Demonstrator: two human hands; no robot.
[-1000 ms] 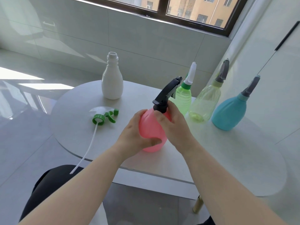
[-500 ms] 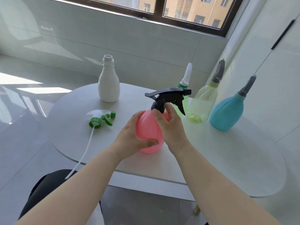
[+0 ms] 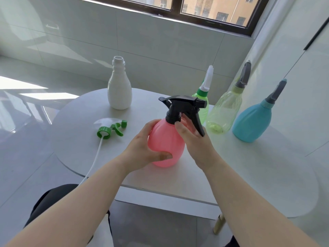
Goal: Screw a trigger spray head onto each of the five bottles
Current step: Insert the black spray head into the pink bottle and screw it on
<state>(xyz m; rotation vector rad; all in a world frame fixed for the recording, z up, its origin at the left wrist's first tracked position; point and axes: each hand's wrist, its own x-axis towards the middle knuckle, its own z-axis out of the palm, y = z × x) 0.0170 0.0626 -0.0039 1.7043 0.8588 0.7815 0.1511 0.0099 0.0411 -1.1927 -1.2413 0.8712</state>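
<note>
And there it was, the pink bottle (image 3: 165, 145) upright near the front of the pale round worktop (image 3: 249, 166), with the black spray head (image 3: 183, 106) seated on its neck. The nozzle pointed right and the trigger hung down over the bottle's right shoulder. The left hand (image 3: 142, 147) had its grip wrapped round the bottle's belly, thumb pressed across the front low down. The right hand (image 3: 194, 139) worked at the neck, its grip pinching the black collar between thumb and fingers (most of those fingers were tucked behind the trigger, hard to make out).

Off to the left, well apart from the action, stood the white bottle (image 3: 119, 90), upright with its mouth bare. Between it and the pink one a green spray head (image 3: 110, 130) lay on its side on the worktop, its long white tube (image 3: 94, 157) trailing out over the near edge.

Along the right, a row of three stood already capped. The green bottle (image 3: 200, 95) carried a white nozzle and stood just behind the black head. Beside it was the clear yellowish bottle (image 3: 224, 111) with a grey top, then the blue bottle (image 3: 252, 122), grey-topped too. Behind it all ran a tiled wall and a dark-framed window (image 3: 178, 9).
</note>
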